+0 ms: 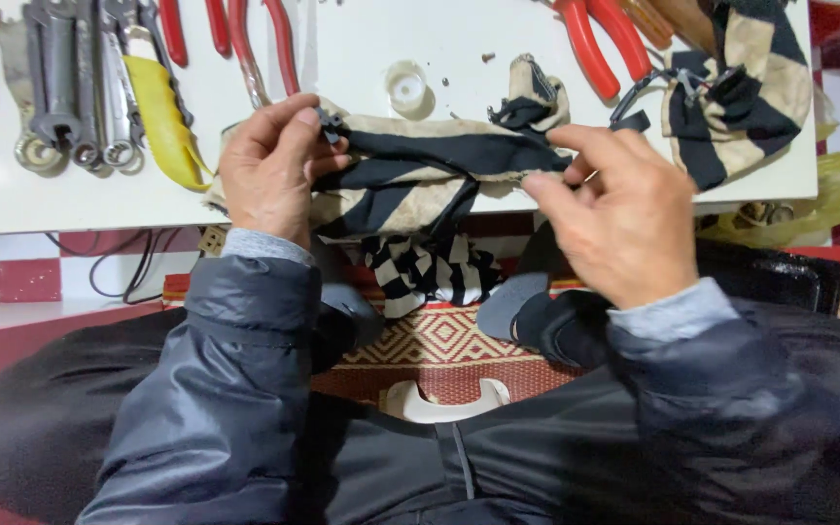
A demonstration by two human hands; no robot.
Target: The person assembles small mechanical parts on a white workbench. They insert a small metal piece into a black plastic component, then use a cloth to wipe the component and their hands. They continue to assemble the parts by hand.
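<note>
White tabletop (362, 39) — hands (269, 165) (614, 219) pinch soft striped cloth (439, 160).

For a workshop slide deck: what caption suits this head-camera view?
Left hand and right hand pinch a black-and-cream striped cloth at the edge of a white bench.

Striped rag (420, 165): soft woven cloth, matt, frayed edges. Wrenches (75, 87), far left: bare metal, dull sheen. Plier grips (600, 39): glossy red plastic. Table (362, 49): smooth white.
</note>
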